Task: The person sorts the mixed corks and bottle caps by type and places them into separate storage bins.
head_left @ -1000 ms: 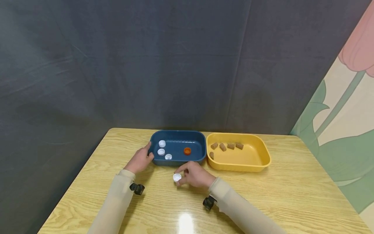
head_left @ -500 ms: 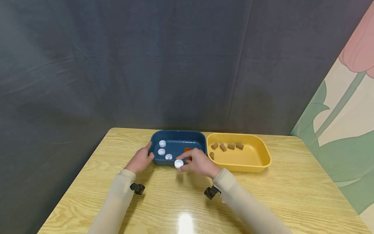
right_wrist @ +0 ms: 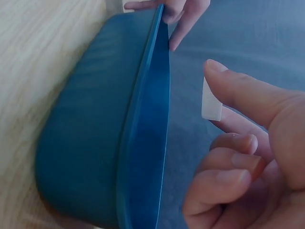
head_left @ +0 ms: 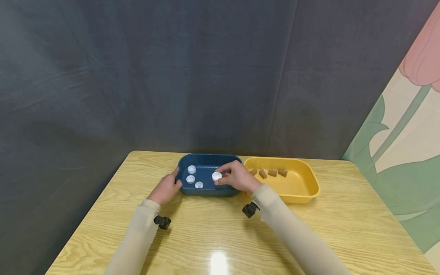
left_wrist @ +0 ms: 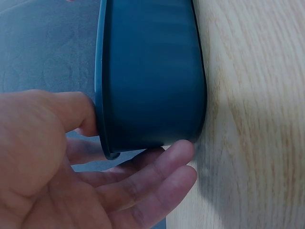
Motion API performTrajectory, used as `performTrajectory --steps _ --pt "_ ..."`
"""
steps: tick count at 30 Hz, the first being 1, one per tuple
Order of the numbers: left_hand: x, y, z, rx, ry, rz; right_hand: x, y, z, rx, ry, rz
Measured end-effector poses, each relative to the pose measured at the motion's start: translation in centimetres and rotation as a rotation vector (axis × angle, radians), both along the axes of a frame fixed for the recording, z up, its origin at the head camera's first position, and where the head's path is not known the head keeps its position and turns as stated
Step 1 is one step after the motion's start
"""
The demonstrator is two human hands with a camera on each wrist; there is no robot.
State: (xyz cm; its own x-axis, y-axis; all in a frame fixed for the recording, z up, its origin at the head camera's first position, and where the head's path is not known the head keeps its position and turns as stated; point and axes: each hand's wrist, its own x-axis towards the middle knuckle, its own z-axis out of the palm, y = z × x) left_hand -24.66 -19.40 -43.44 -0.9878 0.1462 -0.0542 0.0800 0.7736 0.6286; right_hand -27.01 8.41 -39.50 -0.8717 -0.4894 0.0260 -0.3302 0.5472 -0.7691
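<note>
My right hand pinches a white bottle cap between thumb and index finger, over the blue tray. Its ridged side faces the right wrist view, where the other fingers curl below the cap. At the tray's left end, my left hand holds the rim. In the left wrist view the thumb hooks over the rim, and fingers lie along the outside. Inside the tray are white caps: one at the back, one in the middle and one at the front. An orange cap is mostly hidden by my right hand.
Right beside the blue tray stands a yellow tray with several brown cork-like pieces towards its back left. Both stand on a wooden table, near its far edge. A dark curtain hangs behind.
My right hand has lifted the white cap from the table in front of the blue tray and carried it forward over the tray. The left hand has stayed on the rim.
</note>
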Motion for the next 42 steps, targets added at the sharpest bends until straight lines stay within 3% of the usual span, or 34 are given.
performTrajectory --steps 13,21,42 --pt "0.2 -0.1 -0.3 -0.002 -0.005 0.001 -2.6 -0.6 -0.6 0.017 0.007 -0.06" --pt "0.1 0.0 -0.3 0.003 -0.003 0.017 -4.1 -1.3 -1.4 0.103 0.022 -0.093" --pt "0.0 0.0 -0.2 -0.005 -0.001 0.007 -5.0 -2.5 -1.9 0.255 -0.04 -0.163"
